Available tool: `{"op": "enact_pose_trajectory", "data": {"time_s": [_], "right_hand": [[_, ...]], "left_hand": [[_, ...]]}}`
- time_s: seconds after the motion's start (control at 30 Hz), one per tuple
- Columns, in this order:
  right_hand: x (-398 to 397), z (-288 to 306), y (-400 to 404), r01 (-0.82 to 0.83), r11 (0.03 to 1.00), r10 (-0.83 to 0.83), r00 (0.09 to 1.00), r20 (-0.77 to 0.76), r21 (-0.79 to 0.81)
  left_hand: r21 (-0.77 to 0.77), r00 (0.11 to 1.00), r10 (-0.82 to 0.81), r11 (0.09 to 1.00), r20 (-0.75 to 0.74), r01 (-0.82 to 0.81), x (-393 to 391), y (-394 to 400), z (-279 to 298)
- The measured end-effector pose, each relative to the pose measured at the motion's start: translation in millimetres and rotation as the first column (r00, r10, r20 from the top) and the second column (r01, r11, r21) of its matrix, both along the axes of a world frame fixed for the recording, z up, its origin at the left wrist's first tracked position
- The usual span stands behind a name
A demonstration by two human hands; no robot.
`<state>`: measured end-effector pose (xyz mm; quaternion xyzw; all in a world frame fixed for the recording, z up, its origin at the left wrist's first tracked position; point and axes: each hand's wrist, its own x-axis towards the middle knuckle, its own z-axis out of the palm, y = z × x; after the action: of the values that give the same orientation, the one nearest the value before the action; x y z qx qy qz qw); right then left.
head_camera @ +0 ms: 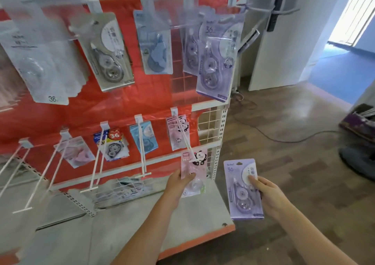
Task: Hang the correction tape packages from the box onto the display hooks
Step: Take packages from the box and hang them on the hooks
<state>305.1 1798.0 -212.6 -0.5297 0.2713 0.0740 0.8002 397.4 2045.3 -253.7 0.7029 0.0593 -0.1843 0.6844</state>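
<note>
My left hand (pixel 178 183) grips a pink panda correction tape package (pixel 194 170) by its lower left edge. The package's top sits at the tip of a white display hook (pixel 183 134) on the lower row, where more pink panda packages (pixel 178 132) hang at the back. My right hand (pixel 267 197) holds a purple correction tape package (pixel 242 189) upright, thumb on its front, to the right of the rack and off any hook. Matching purple packages (pixel 216 61) hang on the upper right hook. The box is out of view.
The red-backed display rack (pixel 113 106) carries several hooks, some bare at the lower left (pixel 50 169). A grey base shelf (pixel 198 220) juts out below my hands. A wire basket (pixel 123 189) sits on it. A cable (pixel 284 138) crosses the wooden floor at right.
</note>
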Motion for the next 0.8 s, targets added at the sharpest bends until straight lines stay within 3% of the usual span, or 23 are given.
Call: {"op": "enact_pose_trajectory", "data": {"time_s": [0.47, 0.8], "right_hand": [[41, -10, 29, 0.010, 0.998, -0.009, 1.000, -0.012, 0.061], [51, -26, 44, 0.004, 0.996, -0.003, 1.000, -0.010, 0.091]], "left_hand": [[-0.062, 0.996, 0.035, 0.997, -0.087, -0.040, 5, 9, -21], [-0.080, 0.997, 0.003, 0.997, -0.072, -0.009, 2, 11, -17]]}}
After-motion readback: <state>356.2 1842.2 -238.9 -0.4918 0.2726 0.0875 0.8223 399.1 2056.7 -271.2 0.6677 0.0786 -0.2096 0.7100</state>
